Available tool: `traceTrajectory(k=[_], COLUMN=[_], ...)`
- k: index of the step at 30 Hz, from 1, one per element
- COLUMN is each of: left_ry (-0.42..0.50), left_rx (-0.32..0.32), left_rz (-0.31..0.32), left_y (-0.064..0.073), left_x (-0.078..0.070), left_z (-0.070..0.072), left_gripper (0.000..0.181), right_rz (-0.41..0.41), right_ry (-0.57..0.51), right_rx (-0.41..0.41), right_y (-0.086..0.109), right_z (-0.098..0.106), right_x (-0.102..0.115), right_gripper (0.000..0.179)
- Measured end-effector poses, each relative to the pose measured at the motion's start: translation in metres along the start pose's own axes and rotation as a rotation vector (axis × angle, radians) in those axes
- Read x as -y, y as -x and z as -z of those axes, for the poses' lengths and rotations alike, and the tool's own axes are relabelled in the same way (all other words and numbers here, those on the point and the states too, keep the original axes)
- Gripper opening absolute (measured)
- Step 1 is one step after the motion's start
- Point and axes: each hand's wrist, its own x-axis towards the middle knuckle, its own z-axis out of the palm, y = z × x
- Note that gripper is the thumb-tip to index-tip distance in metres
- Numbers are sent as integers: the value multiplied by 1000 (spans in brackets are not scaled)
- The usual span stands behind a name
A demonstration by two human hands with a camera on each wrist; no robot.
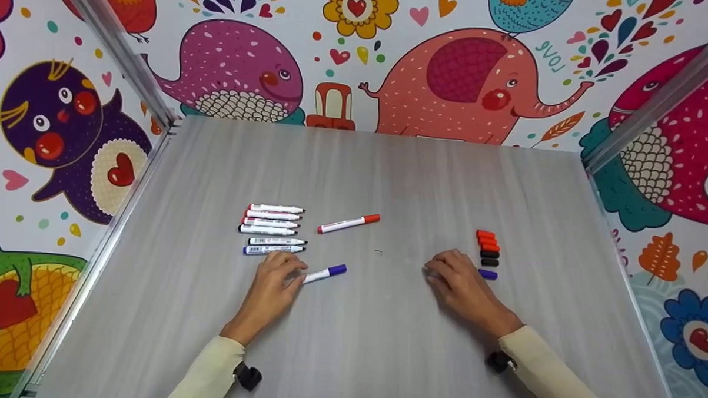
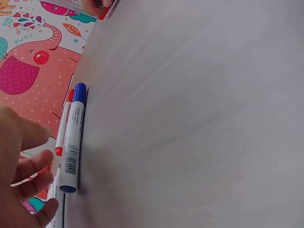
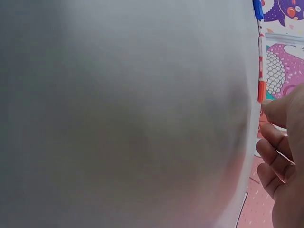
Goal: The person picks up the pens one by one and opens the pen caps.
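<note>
My left hand (image 1: 276,281) is beside the tail end of a blue-capped whiteboard marker (image 1: 326,273). In the left wrist view, its loosely bent fingers (image 2: 35,166) are spread and do not close round that marker. Just beyond this hand lies an uncapped blue marker (image 1: 274,250), lowest in a column of several uncapped markers (image 1: 272,223). My right hand (image 1: 460,285) is low over the table at right, fingers loosely bent, with nothing visible in it. Partly hidden behind it lies a loose blue cap (image 1: 488,275); black caps (image 1: 490,258) and red caps (image 1: 487,238) lie above.
A red-capped marker (image 1: 348,223) lies near the middle of the grey table (image 1: 384,341). Small dark marks (image 1: 378,252) show on the tabletop. Cartoon-printed walls (image 1: 247,65) and metal posts (image 1: 657,103) border the table at the back and sides.
</note>
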Motion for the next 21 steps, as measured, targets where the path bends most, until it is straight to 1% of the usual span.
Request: traceTrajectory(k=[4, 8, 11, 17, 21], left_ry=[-7, -17, -21, -27, -49], left_rx=[-4, -12, -13, -1, -8], left_rz=[-7, -18, -15, 8, -16], left_y=[2, 4, 6, 8, 10], left_x=[2, 4, 5, 4, 3], left_z=[1, 2, 2, 3, 3], left_gripper=[21, 22, 23, 23, 23], right_rz=[-13, -9, -8, -34, -40], right_ry=[-19, -48, -71, -81, -85], right_rx=[16, 22, 33, 90, 123], right_y=[-6, -13, -18, -30, -38], right_z=[-4, -10, -14, -23, -29], right_x=[5, 11, 17, 29, 37], right_gripper=[29, 29, 29, 28, 27])
